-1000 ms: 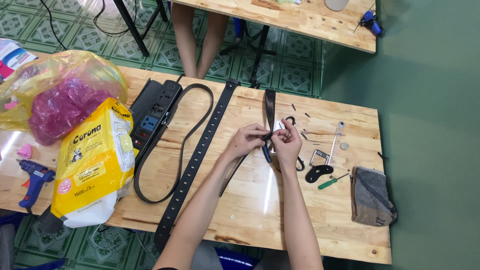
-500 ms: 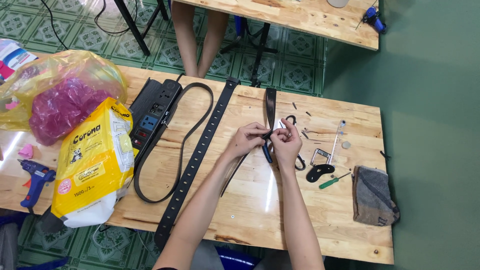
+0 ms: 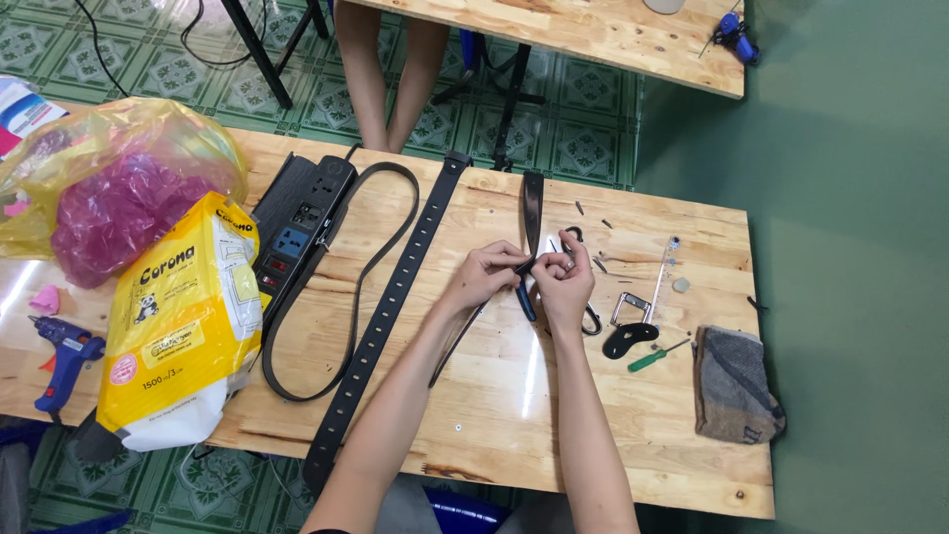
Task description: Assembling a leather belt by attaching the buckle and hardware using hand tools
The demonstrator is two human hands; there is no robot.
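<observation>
Hands meeting mid-table: left hand [image 3: 491, 274] and right hand [image 3: 563, 282] both pinched on black strap [image 3: 533, 213], lifted for fiddly close-up work; screwdriver [image 3: 657, 354] parked near.

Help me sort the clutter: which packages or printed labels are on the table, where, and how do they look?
Yellow bag: table's left, a soft sack with white bottom, small panda picture and round red sticker.
Clear yellow plastic bag: far left, behind the sack, crumpled, holding purple material.
Printed paper: far left edge, white, blue and red, mostly cut off.

Both forearms bare, no sleeves in view. Left hand [image 3: 486, 277] bare; right hand [image 3: 565, 287] wears a ring.
</observation>
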